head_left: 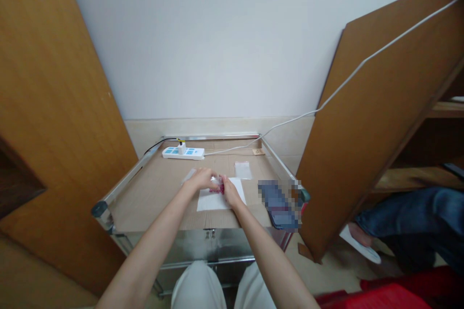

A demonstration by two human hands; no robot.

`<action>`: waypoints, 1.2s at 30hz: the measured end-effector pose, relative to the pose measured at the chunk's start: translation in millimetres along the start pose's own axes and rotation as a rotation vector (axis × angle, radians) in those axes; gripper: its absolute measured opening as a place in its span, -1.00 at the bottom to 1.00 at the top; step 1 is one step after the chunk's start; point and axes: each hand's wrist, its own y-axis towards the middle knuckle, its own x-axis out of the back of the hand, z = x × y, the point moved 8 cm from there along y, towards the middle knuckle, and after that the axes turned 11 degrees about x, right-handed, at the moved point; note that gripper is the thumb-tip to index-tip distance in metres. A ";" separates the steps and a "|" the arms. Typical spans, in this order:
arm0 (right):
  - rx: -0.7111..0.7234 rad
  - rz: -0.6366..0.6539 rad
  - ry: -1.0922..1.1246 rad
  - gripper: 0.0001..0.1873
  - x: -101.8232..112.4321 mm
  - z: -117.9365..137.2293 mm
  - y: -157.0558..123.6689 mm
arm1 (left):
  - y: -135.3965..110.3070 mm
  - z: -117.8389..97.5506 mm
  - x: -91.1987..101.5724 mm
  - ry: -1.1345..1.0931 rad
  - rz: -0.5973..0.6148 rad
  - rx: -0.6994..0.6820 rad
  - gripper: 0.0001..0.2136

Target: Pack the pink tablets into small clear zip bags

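- Your left hand (pixel 199 179) and right hand (pixel 231 193) closed in a tight grip, pinching a small clear item (pixel 217 183) with red on it, just above a white paper sheet (pixel 213 201).
- A clear plastic bag (pixel 242 170) lay nearby on the cardboard-topped worktop (pixel 145 198).
- A white power strip (pixel 183 153) sat at the back, below a white wall (pixel 217 43).

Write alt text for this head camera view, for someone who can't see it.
The left hand and right hand hold a small clear-and-red item above a white paper sheet on a cardboard-topped metal cart, with a white power strip behind.
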 end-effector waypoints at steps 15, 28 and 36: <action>0.103 0.017 -0.014 -0.45 -0.9 12.1 3.4 | -5.3 -20.7 2.8 0.057 -0.050 -0.131 -0.57; 0.065 -0.009 -0.007 -0.45 0.9 6.3 3.6 | -2.3 -15.6 9.9 -0.021 -0.120 -0.096 -0.70; 0.072 -0.020 0.043 -0.51 0.5 10.2 3.3 | 2.0 10.6 9.5 -0.185 -0.184 0.099 -0.67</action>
